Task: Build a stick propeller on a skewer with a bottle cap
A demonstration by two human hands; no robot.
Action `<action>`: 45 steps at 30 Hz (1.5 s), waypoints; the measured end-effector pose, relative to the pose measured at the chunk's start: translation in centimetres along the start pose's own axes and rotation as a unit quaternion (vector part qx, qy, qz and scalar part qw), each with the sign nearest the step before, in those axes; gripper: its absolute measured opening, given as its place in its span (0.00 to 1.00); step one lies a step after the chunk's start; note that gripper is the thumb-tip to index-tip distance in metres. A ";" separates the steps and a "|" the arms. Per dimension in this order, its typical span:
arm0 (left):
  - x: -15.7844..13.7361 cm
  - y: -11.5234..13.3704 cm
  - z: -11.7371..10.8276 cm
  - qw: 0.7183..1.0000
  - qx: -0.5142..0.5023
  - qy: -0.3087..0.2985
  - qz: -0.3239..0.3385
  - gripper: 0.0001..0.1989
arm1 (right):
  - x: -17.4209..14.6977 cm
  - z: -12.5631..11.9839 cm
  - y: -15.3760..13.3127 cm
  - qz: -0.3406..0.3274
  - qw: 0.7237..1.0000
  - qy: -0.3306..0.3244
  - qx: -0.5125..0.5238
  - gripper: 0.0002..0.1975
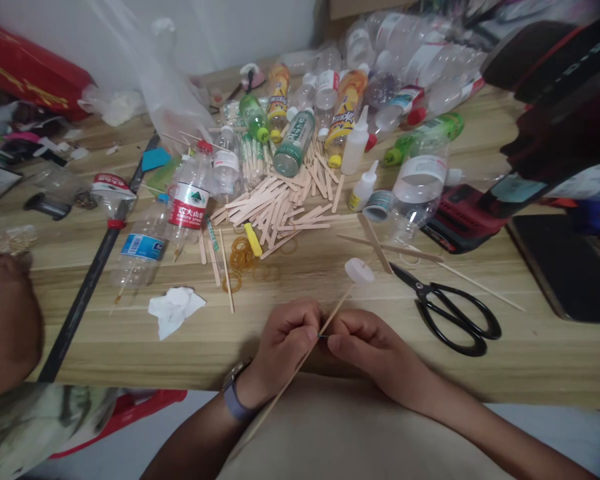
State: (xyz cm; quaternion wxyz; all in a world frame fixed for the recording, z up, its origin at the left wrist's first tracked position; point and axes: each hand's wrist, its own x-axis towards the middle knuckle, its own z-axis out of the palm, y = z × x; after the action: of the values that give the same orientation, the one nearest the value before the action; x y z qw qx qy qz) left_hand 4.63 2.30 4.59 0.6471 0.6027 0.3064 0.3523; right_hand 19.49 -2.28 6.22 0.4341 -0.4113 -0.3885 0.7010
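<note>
In front of my body, my left hand (287,343) is closed around a thin wooden stick (338,306), which runs diagonally from my lap up past the fingers. At the stick's upper end is a whitish translucent disc (359,271). Close beside it, my right hand (373,343) is pinched on a short thin dark strand (323,336) that meets the stick between both hands. Whether that strand is thread or wire I cannot tell. Black-handled scissors (425,293) lie right of my right hand. Rubber bands (240,257) and a crumpled tissue (175,311) lie beyond my left hand.
Popsicle sticks (265,203) are heaped mid-table, with plastic bottles (295,143) behind. A red-black power tool (467,217) and a dark tablet-like slab (565,267) stand and lie right. A black bar (93,293) crosses the left side, near another person's hand (7,320).
</note>
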 end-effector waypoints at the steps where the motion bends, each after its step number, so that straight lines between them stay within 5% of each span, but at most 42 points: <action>1: -0.1 0.1 0.0 1.000 0.007 0.002 -0.006 0.16 | 0.0 0.0 0.0 -0.004 1.000 -0.002 0.002 0.28; 8: -0.4 1.0 0.3 0.996 0.081 0.028 -0.017 0.14 | 0.0 0.2 0.2 -0.035 0.999 0.003 -0.002 0.28; 18: 0.6 4.8 -1.0 0.962 0.266 -0.015 0.059 0.12 | 0.6 0.3 -1.4 -0.008 0.998 0.045 -0.047 0.10; 26: 0.3 5.5 -1.1 0.933 0.342 -0.011 0.112 0.11 | 0.4 0.8 -2.6 0.027 0.998 0.042 -0.027 0.09; 39: -0.2 6.6 -1.0 0.844 0.493 -0.065 0.202 0.11 | 0.3 1.3 -3.6 0.109 0.991 0.046 -0.066 0.08; 45: -0.3 6.5 -0.9 0.855 0.477 -0.090 0.183 0.11 | 0.3 1.4 -3.6 0.107 0.994 0.018 -0.032 0.03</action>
State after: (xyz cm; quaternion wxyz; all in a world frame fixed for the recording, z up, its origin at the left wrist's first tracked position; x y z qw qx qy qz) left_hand 3.12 2.73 10.96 0.2286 0.9116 0.2621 0.2190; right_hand 19.13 -1.12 9.94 0.3500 -0.4767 -0.3564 0.7233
